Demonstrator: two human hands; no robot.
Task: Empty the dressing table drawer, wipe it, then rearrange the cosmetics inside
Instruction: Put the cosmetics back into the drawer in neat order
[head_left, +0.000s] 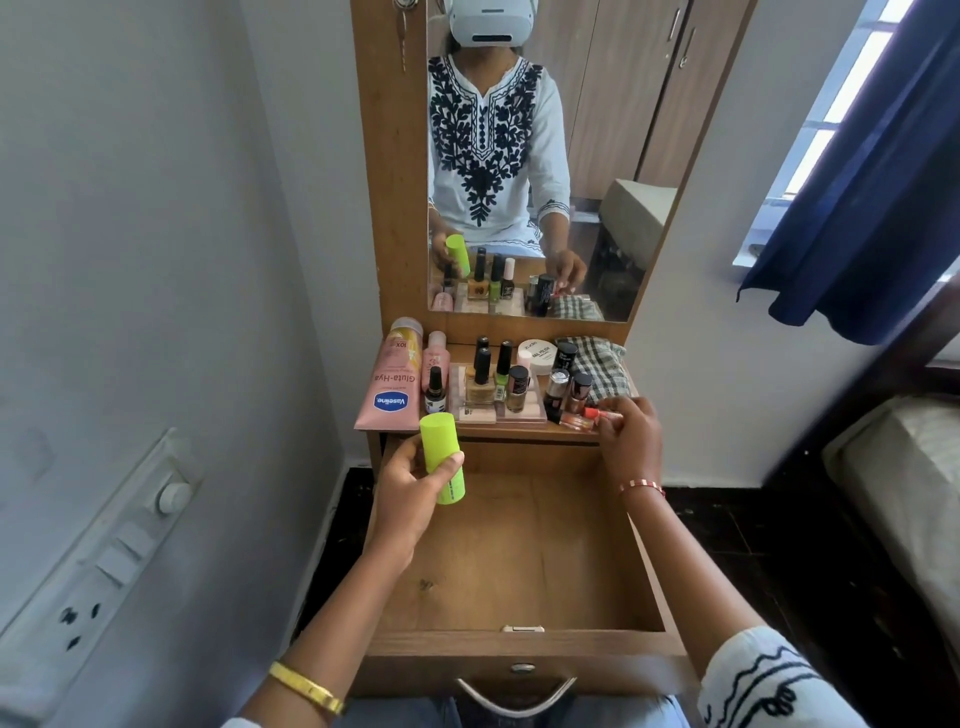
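The wooden drawer (524, 644) is pulled out toward me, and nothing lies on its bare bottom. My left hand (415, 491) grips a lime-green tube (441, 457) upright over the drawer's back left corner. My right hand (626, 436) reaches to the shelf's right end, its fingers closed around a small red-capped bottle (597, 414). On the shelf (519, 431) stand several nail polish bottles (491, 374) on a pale palette (478, 413), a pink Vaseline tube (390, 387) and a white jar (537, 353).
A checked cloth (597, 364) lies at the shelf's back right. The mirror (545, 156) rises behind the shelf. A wall with a switch panel (104, 545) is close on the left. A bed (904, 493) and a blue curtain (857, 182) are on the right.
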